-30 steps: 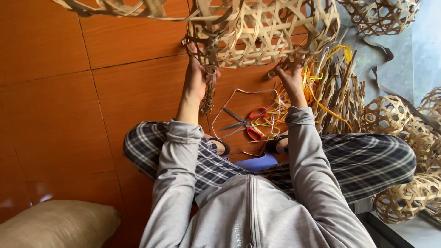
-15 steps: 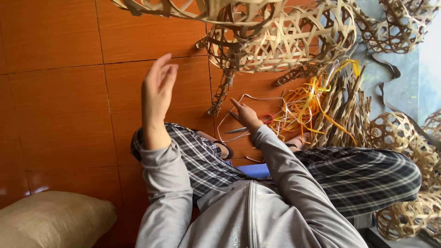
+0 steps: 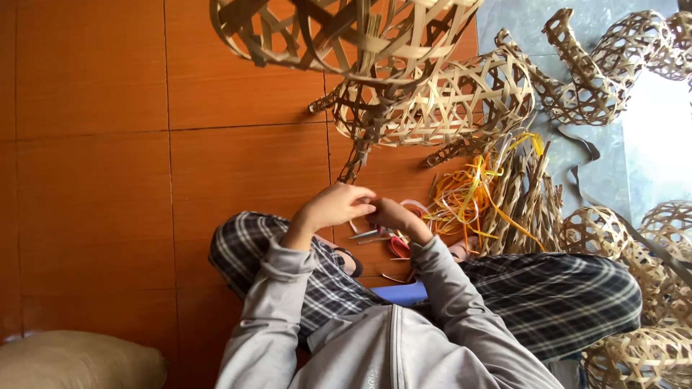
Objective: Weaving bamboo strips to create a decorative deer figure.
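now both hands meet over the lap: the left hand [image 3: 333,207], raised with fingers spread half a second ago, has dropped beside the right hand [image 3: 393,215], fingertips together on something too small to identify. both have left the woven bamboo basket [image 3: 440,97], which lies on the floor at 12 o'clock, unheld. red-handled scissors [image 3: 395,243] lie just below the hands at 6 o'clock; yellow strips [image 3: 465,198] spread at 3 o'clock. judgement: work has shifted from the basket to preparing a strip.
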